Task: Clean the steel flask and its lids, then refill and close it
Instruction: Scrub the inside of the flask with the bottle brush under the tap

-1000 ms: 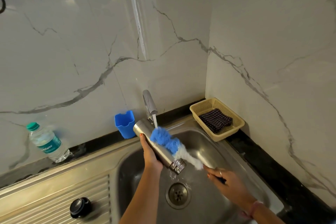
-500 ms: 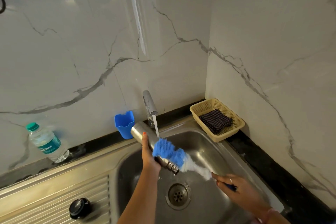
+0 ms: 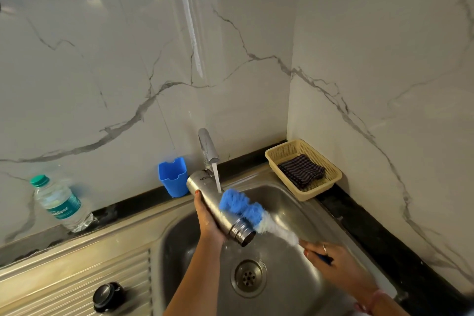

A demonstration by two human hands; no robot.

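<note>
Over the sink basin (image 3: 289, 202) my left hand (image 3: 208, 218) grips the steel flask (image 3: 213, 200) from below, tilted with its open threaded mouth pointing down and right. My right hand (image 3: 331, 256) holds the handle of a bottle brush (image 3: 243, 206). Its blue and white bristles lie against the flask's outer side, under the stream from the running tap (image 3: 209, 147). A black lid (image 3: 106, 296) rests on the ribbed drainboard at the lower left.
A blue plastic cup (image 3: 173, 177) stands behind the sink by the wall. A plastic water bottle (image 3: 60, 204) with a green cap leans at the left. A beige basket (image 3: 277, 155) with a dark checked cloth sits in the right corner. The drain (image 3: 248, 277) lies below.
The brush head has slid up along the flask's side, back toward its base, and my right hand moved in with it. The flask's mouth now tips a little lower.
</note>
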